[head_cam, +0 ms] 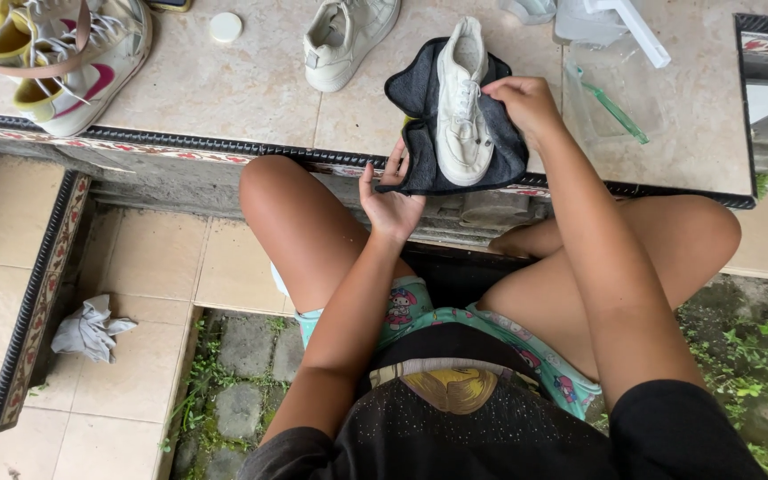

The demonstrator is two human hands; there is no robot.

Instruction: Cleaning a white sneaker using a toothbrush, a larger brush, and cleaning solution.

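Note:
A white sneaker lies on a dark grey cloth at the edge of a tiled ledge. My right hand rests on the sneaker's side, fingers pinching at its laces and upper. My left hand is below the ledge edge, palm up, fingers touching the hanging lower part of the cloth. A second white sneaker lies on the ledge just left of the cloth.
A pair of white and yellow high-top shoes sits at the far left. A small white round lid lies nearby. A clear plastic bag with a green toothbrush is at right. A crumpled grey rag lies on the floor.

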